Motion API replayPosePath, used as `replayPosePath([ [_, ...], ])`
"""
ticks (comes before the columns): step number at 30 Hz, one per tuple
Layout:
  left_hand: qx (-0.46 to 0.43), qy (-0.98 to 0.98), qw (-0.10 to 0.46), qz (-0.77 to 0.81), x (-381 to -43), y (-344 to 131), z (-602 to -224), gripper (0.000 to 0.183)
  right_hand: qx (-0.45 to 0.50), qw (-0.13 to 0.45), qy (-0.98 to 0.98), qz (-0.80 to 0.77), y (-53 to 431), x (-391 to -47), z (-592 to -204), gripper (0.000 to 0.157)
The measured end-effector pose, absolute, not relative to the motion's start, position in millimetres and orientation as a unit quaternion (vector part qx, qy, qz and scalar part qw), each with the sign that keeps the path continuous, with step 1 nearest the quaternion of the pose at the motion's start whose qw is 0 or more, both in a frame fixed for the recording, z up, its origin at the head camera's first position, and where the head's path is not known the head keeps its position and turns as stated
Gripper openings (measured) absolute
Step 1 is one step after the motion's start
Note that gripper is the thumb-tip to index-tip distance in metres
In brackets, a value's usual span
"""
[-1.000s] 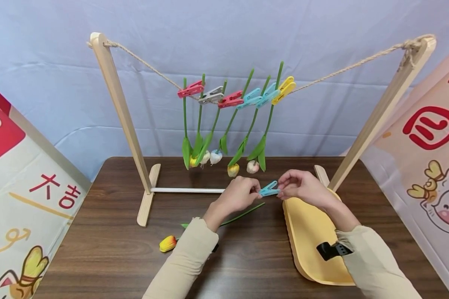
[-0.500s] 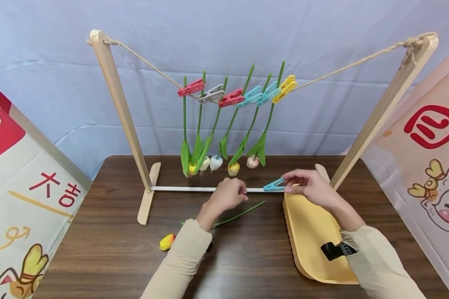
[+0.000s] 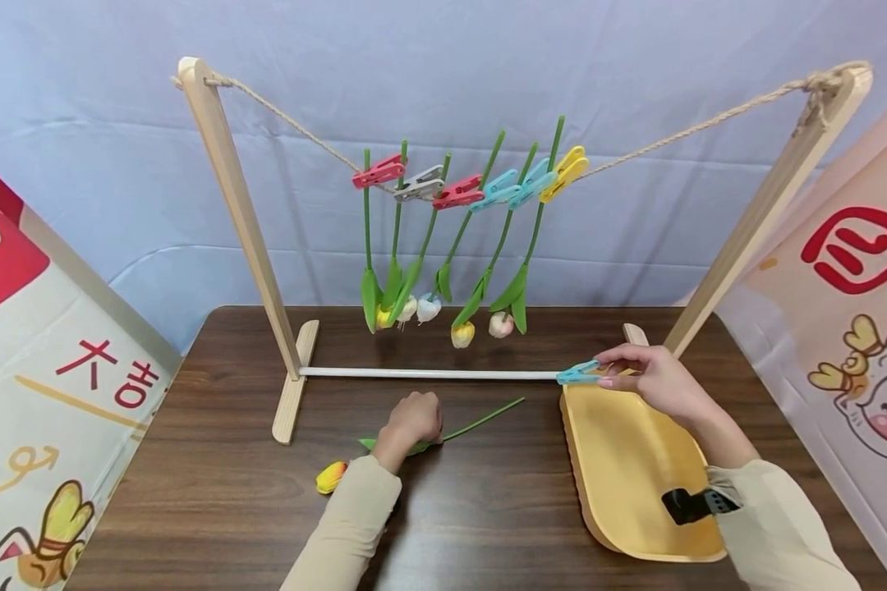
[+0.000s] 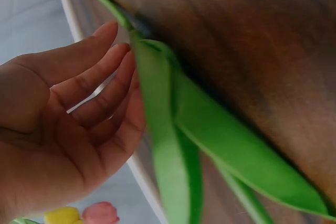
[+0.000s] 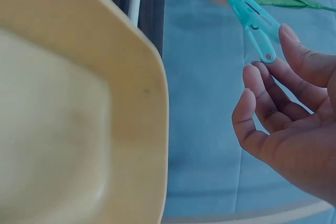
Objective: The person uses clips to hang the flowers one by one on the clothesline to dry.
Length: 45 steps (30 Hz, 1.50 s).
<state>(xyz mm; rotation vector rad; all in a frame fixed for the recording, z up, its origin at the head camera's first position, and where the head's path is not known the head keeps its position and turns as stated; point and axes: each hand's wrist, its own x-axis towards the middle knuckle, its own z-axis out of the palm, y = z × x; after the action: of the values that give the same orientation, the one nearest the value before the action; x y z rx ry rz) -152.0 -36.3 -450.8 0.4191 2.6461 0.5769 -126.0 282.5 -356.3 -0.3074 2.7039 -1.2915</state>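
Note:
My right hand (image 3: 654, 379) pinches a light blue clothespin (image 5: 255, 23) by its handles, between thumb and forefinger, above the back edge of the yellow tray (image 3: 587, 484). My left hand (image 4: 79, 114) is low over the table at an artificial tulip, its fingers loosely bent and thumb apart from them. Its fingertips are beside the green stem and leaves (image 4: 157, 93); whether they touch is hard to tell. The tulip's orange-yellow bloom (image 3: 331, 477) points left, and its bare stem (image 3: 484, 419) reaches right. My left hand and wrist cover part of the leaves in the head view.
A wooden frame (image 3: 240, 222) carries a sagging rope (image 3: 288, 125). Several tulips hang blooms down from it, held by red, grey, blue and yellow clothespins (image 3: 565, 174). A white crossbar (image 3: 414, 374) joins the feet, behind my hands.
My left hand has let go of the blue clothespin and moved down and left to the lying tulip. My right hand has carried the clothespin to the right.

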Motion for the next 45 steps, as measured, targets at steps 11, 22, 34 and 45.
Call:
replayPosePath([
  [11,0.156,0.946,0.21,0.194,-152,-39,-456,0.022,-0.068,0.071,0.904,-0.416,296,-122,-357,0.034],
  [22,0.2,0.941,0.15,0.229,-158,-39,-408,0.02,-0.054,0.052,0.924,-0.376,308,-123,-356,0.033],
  [34,0.237,0.925,0.047,0.292,-171,-4,-342,0.016,-0.056,0.051,0.925,-0.372,309,-124,-352,0.031],
  [45,0.252,0.897,-0.024,0.363,-180,17,-303,0.009,-0.063,0.048,0.926,-0.368,310,-124,-346,0.029],
])
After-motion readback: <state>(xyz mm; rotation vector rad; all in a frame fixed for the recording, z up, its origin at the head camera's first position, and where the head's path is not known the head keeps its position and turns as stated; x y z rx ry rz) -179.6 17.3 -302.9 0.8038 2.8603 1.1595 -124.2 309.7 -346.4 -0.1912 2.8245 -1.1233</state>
